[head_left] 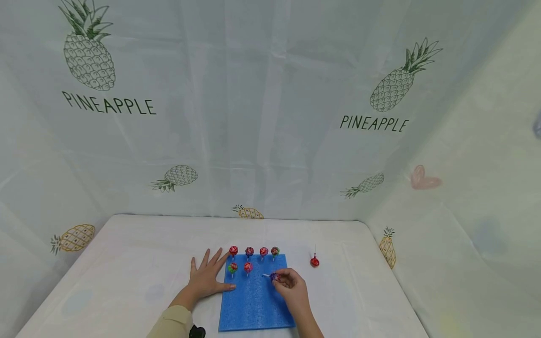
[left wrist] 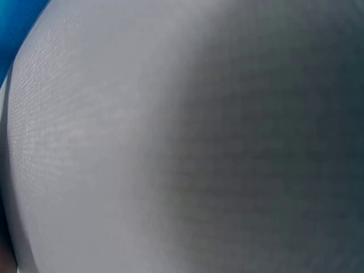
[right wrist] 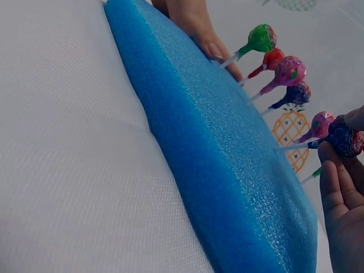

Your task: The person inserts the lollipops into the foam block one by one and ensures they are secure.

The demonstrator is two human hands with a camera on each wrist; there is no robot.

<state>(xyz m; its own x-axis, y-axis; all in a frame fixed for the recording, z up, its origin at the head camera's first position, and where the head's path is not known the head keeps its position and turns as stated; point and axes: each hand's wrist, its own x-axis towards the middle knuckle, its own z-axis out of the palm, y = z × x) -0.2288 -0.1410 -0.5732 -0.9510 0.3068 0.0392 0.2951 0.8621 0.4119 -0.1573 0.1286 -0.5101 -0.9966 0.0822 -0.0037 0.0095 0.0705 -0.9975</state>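
Observation:
A blue foam board (head_left: 258,305) lies on the table. My left hand (head_left: 205,280) rests at its left side with fingers spread, the thumb on the board. A dark blue lollipop (head_left: 274,277) is pinched by its wrapped head between the thumb and fingers of my right hand (head_left: 293,290). Its white stick points left above the board; in the right wrist view the tip comes close to the foam, and I cannot tell whether it touches. Several lollipops stand in a row along the far edge. In front of them stand a green lollipop (head_left: 233,267) and a pink lollipop (head_left: 248,267).
A red lollipop (head_left: 314,262) lies on the white table (head_left: 346,291), right of the board. A small black object (head_left: 197,331) shows beside the left sleeve (head_left: 176,320). Pineapple-printed cloth (head_left: 253,117) hangs behind. The left wrist view is mostly blurred pale fabric.

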